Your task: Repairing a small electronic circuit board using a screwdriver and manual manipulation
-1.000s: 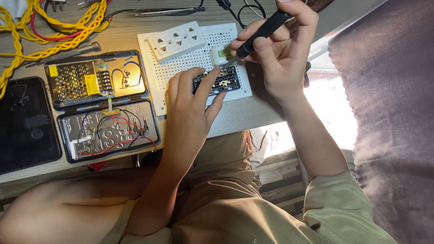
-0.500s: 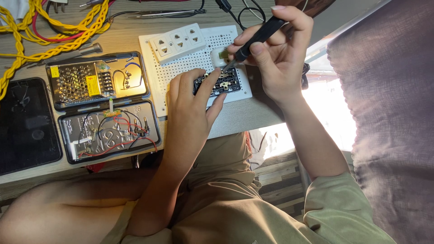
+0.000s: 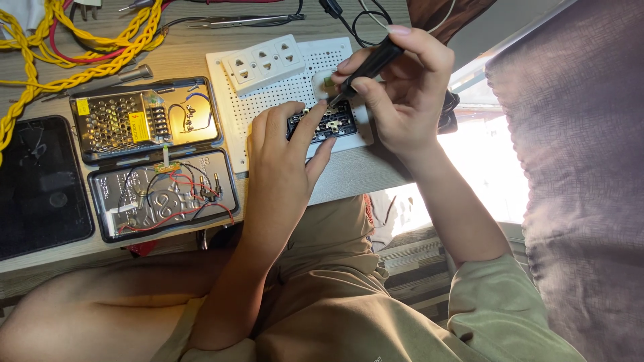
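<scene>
While the left hand [image 3: 282, 157] is laid flat over the near edge of the white perforated board [image 3: 268, 107], its fingers are pressed together on a small black socket module [image 3: 325, 124], which is pinned against the board at the counter's [image 3: 349, 174] front edge. A black-handled screwdriver [image 3: 365, 67] is clamped between the thumb and fingers of the right hand [image 3: 402, 94], its tip tilted down to the top of the module. A white triple socket strip [image 3: 263, 62] is seen lying on the board just beyond the left hand. To the left, an open case [image 3: 157, 157] holding a metal power supply and red and black wires is set beside a dark tablet [image 3: 40, 184]. Braided yellow cable [image 3: 87, 53] is strewn behind.
</scene>
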